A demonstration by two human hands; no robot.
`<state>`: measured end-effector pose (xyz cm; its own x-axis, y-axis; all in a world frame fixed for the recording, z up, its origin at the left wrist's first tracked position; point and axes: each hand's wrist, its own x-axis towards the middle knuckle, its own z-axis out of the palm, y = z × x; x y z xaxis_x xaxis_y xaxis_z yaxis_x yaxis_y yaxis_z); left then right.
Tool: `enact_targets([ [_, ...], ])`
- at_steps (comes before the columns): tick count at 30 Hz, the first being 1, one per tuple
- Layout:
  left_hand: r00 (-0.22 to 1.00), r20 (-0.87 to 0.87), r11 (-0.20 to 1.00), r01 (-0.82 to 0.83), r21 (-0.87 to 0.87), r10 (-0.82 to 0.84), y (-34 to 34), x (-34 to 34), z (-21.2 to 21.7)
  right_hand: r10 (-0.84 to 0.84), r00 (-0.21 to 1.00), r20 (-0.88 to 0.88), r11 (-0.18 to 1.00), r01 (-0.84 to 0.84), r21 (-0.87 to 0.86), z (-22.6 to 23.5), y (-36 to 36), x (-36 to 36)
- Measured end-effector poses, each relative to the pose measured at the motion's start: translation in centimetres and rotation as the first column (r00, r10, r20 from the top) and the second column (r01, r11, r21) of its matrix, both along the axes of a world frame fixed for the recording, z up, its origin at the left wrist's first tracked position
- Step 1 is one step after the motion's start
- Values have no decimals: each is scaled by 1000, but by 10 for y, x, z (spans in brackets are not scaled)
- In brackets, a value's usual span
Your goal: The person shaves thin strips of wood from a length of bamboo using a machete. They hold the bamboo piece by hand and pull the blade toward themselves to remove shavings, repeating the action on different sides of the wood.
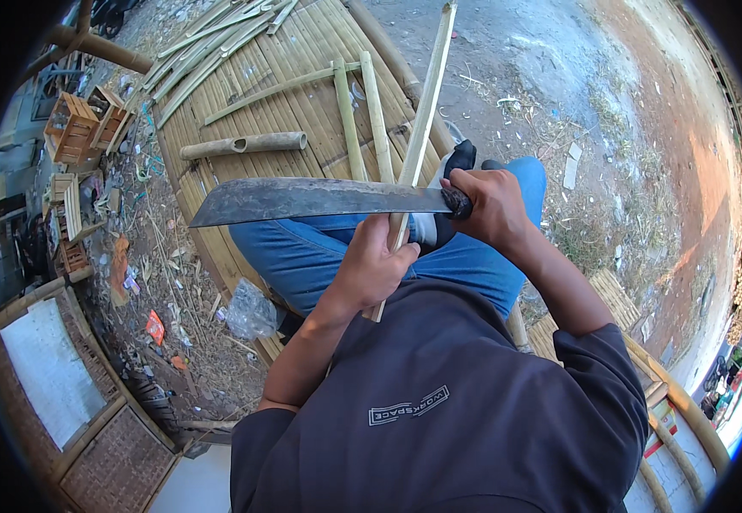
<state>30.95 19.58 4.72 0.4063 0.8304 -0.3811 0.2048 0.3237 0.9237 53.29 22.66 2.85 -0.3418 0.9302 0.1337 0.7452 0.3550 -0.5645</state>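
My right hand (492,205) is closed round the dark handle of a machete (302,199). Its broad grey blade points left and lies across a long bamboo strip (426,107). My left hand (377,256) grips that strip just below the blade, with the thumb along it. The strip slants from near my chest up past my feet to the top of the view. Beyond the blade, two shorter bamboo pieces (374,115) lie side by side, their near ends hidden behind the blade.
I sit cross-legged on a bamboo platform (302,51). On it lie a bamboo tube (244,145) with a notch, a thin bamboo strip (277,92) and a pile of split strips (217,38). A clear plastic bag (253,308) is near my left knee. Wooden crates (71,128) stand at left.
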Motion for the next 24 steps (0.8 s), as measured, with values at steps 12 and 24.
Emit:
enact_targets([
  [12,989,137,986,-39,-162,62,10,4,33,-109,994,4,986,107,124,6,13,14],
  [24,980,186,952,-7,-306,67,5,-14,69,-300,954,23,938,290,191,-17,64,56],
])
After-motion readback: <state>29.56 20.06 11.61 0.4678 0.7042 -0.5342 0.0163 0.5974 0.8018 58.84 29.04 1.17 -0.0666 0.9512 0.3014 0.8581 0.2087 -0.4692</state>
